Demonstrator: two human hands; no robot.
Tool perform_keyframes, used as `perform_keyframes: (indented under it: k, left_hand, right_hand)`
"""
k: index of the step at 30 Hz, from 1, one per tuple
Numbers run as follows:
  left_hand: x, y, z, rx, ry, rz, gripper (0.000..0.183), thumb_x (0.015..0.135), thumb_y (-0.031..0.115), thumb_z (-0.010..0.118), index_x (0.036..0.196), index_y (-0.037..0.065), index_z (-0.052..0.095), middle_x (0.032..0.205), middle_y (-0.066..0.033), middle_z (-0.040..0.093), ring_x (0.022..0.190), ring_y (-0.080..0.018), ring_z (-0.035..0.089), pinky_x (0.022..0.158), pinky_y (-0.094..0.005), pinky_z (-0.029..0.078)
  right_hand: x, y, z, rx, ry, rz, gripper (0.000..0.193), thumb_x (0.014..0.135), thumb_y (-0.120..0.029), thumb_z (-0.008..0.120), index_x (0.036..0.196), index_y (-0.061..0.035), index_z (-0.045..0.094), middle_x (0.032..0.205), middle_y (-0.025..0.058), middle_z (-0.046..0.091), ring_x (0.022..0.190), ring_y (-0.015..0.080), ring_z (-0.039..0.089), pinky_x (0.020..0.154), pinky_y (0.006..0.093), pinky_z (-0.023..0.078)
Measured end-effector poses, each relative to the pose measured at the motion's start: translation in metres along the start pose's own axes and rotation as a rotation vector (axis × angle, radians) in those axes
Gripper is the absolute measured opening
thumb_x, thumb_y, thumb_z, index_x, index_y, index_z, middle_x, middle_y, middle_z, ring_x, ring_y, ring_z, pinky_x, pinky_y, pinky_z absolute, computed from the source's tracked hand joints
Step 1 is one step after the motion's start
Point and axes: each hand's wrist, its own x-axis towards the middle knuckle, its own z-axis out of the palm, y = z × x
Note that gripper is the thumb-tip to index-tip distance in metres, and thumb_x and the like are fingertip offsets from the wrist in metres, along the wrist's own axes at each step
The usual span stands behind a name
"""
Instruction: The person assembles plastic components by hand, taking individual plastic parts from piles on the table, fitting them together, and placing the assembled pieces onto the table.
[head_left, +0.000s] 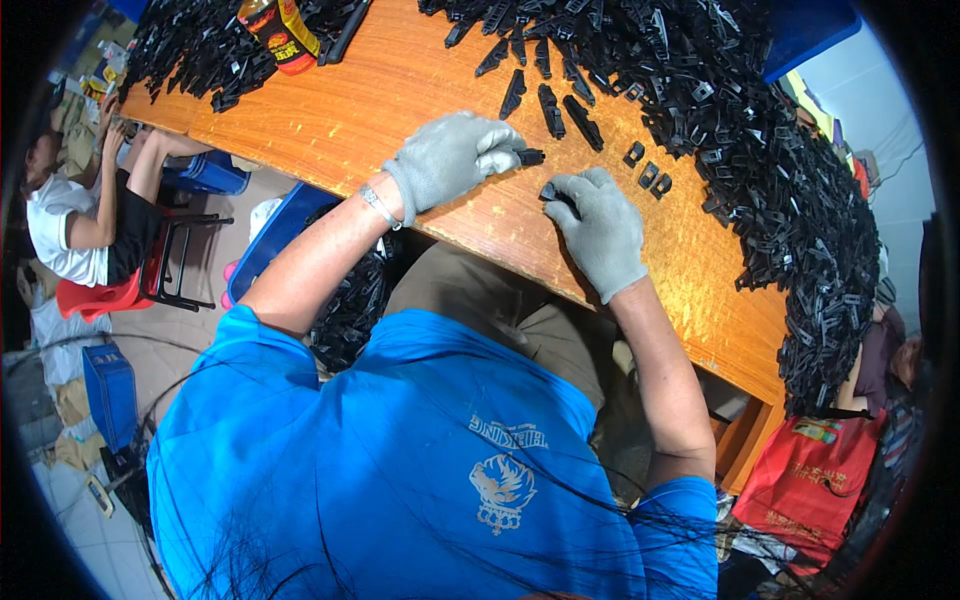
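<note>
Blue shirt (400, 430) closest; L hand (450, 160) grips blk part (533, 157), R hand (602, 228) pinches small blk bit (549, 191).

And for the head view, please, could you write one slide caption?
Gloved left hand and right hand each hold a black piece near heaped black parts on a wooden table.

Black part (532, 157) in left hand (450, 160); dark piece (548, 191) in right hand (602, 230)
</note>
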Motion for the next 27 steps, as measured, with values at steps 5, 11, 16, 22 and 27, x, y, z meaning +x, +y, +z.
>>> perform_keyframes:
  k: [5, 11, 16, 22, 27]
  left_hand:
    - [-0.011, 0.000, -0.002, 0.188, 0.082, 0.030, 0.026, 0.097, 0.030, 0.077, 0.117, 0.015, 0.078, 0.108, -0.0072, 0.074, 0.105, -0.0326, 0.067, 0.093, -0.0442, 0.054]
    - [-0.022, 0.004, 0.006, 0.172, 0.172, 0.046, 0.020, 0.090, 0.027, 0.082, 0.105, 0.015, 0.078, 0.101, -0.0061, 0.070, 0.100, -0.0311, 0.065, 0.089, -0.0437, 0.051]
    - [-0.021, 0.003, 0.009, 0.161, 0.153, 0.042, 0.017, 0.089, 0.023, 0.082, 0.103, 0.015, 0.077, 0.099, -0.0061, 0.069, 0.097, -0.0312, 0.064, 0.088, -0.0440, 0.051]
    - [-0.020, 0.002, 0.011, 0.152, 0.156, 0.072, 0.016, 0.089, 0.020, 0.082, 0.104, 0.015, 0.077, 0.097, -0.0063, 0.068, 0.098, -0.0316, 0.064, 0.087, -0.0451, 0.052]
    - [-0.015, -0.003, 0.013, 0.117, 0.182, 0.095, 0.020, 0.090, 0.018, 0.082, 0.106, 0.009, 0.076, 0.100, -0.0109, 0.069, 0.099, -0.0346, 0.065, 0.092, -0.0473, 0.052]
  right_hand:
    - [0.005, 0.005, 0.000, 0.066, -0.014, -0.002, 0.018, 0.093, -0.027, 0.080, 0.107, -0.0166, 0.080, 0.103, 0.0081, 0.070, 0.096, 0.0302, 0.072, 0.081, 0.0448, 0.059]
    - [0.023, -0.003, 0.000, 0.118, 0.135, -0.074, 0.016, 0.090, -0.025, 0.081, 0.104, -0.0160, 0.081, 0.100, 0.0077, 0.070, 0.095, 0.0308, 0.072, 0.080, 0.0460, 0.058]
    - [0.038, 0.001, 0.001, 0.092, 0.026, -0.100, 0.015, 0.089, -0.025, 0.082, 0.102, -0.0164, 0.081, 0.101, 0.0075, 0.070, 0.094, 0.0311, 0.072, 0.079, 0.0457, 0.058]
    - [0.034, 0.008, 0.007, 0.119, 0.022, -0.146, 0.014, 0.089, -0.024, 0.082, 0.102, -0.0165, 0.081, 0.101, 0.0082, 0.069, 0.094, 0.0316, 0.072, 0.078, 0.0465, 0.058]
    - [0.055, -0.006, 0.019, -0.035, -0.072, -0.212, 0.012, 0.093, -0.026, 0.079, 0.099, -0.0157, 0.077, 0.102, 0.0095, 0.066, 0.095, 0.0329, 0.072, 0.079, 0.0471, 0.059]
